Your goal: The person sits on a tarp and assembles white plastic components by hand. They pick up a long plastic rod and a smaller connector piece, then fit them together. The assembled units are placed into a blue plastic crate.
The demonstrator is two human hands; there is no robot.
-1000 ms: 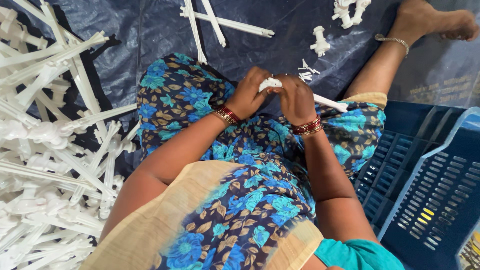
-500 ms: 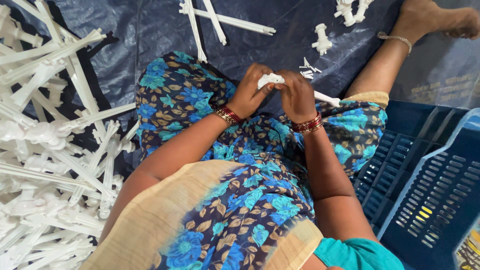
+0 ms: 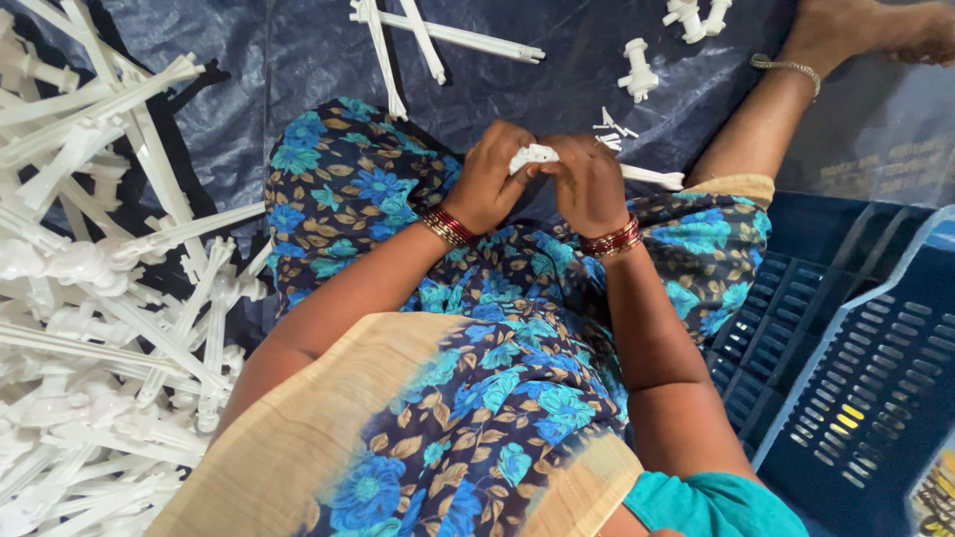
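Observation:
I sit on a dark blue tarp [image 3: 249, 60] with my knees up, wearing a blue flowered garment. My left hand [image 3: 492, 179] and my right hand [image 3: 589, 184] meet over my lap, both closed on one small white plastic part [image 3: 533, 155]. A white plastic stick [image 3: 652, 177] juts out to the right from under my right hand. Red and gold bangles circle both wrists. Tiny white offcuts [image 3: 612, 125] lie on the tarp just beyond my hands.
A big heap of white plastic sprues [image 3: 99, 298] fills the left side. Loose sprue sticks [image 3: 418, 30] and small white parts [image 3: 639, 68] lie further out. Blue slotted crates [image 3: 856, 358] stand at my right. My bare foot with an anklet [image 3: 786, 66] rests at the top right.
The hands stay together on the white part, shifting it slightly between the fingers. Nothing else has moved.

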